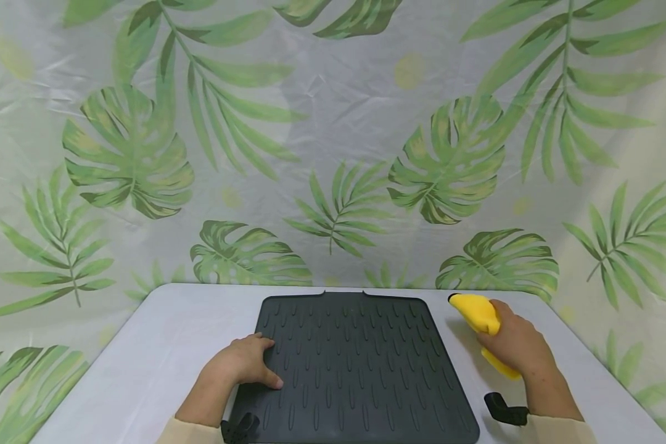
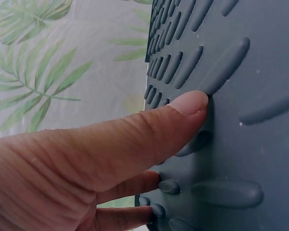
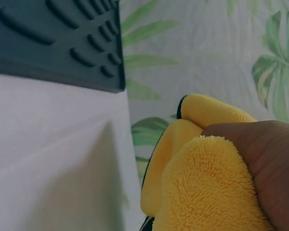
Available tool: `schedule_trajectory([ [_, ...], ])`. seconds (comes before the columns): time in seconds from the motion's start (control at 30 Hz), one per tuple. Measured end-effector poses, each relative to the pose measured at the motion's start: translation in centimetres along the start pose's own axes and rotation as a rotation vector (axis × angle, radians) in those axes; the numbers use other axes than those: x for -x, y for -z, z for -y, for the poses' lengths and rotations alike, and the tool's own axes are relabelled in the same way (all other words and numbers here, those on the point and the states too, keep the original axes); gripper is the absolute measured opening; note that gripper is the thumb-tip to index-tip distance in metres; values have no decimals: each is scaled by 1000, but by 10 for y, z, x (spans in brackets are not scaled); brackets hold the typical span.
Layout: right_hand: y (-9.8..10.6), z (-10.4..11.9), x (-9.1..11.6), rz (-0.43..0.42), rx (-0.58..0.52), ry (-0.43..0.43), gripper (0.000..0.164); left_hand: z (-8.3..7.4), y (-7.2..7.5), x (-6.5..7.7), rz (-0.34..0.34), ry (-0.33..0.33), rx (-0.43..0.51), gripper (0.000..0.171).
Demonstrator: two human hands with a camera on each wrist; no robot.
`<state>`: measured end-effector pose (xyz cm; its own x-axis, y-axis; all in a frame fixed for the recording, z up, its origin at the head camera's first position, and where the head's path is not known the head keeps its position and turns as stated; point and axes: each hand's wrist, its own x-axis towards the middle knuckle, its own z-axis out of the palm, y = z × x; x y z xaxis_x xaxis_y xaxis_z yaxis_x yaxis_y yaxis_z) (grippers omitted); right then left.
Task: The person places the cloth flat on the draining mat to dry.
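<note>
A dark grey drying mat [image 1: 355,364] with rows of long raised ridges lies flat on the white table. My left hand [image 1: 244,361] rests on its left edge, thumb and fingers spread. In the left wrist view the thumb [image 2: 149,130] presses among the ridges, and two fingertips meet the mat [image 2: 274,154] below it. Right of the mat, my right hand [image 1: 518,342] grips a bunched yellow microfibre cloth [image 1: 474,311] above the table. Up close, the cloth [image 3: 207,187] shows fluffy pile and a dark edging; the right thumb [image 3: 260,144] lies over its folds.
The white table [image 1: 183,333] shows on both sides of the mat. Behind it hangs a pale sheet [image 1: 344,135] printed with green leaves. Black wrist mounts [image 1: 505,410] sit by each sleeve.
</note>
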<state>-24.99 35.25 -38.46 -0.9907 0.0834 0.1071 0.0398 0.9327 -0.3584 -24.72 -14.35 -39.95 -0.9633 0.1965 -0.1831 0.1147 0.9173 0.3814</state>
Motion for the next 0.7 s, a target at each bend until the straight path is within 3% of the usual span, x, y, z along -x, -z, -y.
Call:
schedule_trajectory([
  [0.33, 11, 15, 4, -22, -6, 22, 83, 0, 0, 0, -1, 5, 11, 82],
  [0.7, 8, 27, 6, -34, -17, 45, 83, 0, 0, 1, -9, 7, 8, 82],
])
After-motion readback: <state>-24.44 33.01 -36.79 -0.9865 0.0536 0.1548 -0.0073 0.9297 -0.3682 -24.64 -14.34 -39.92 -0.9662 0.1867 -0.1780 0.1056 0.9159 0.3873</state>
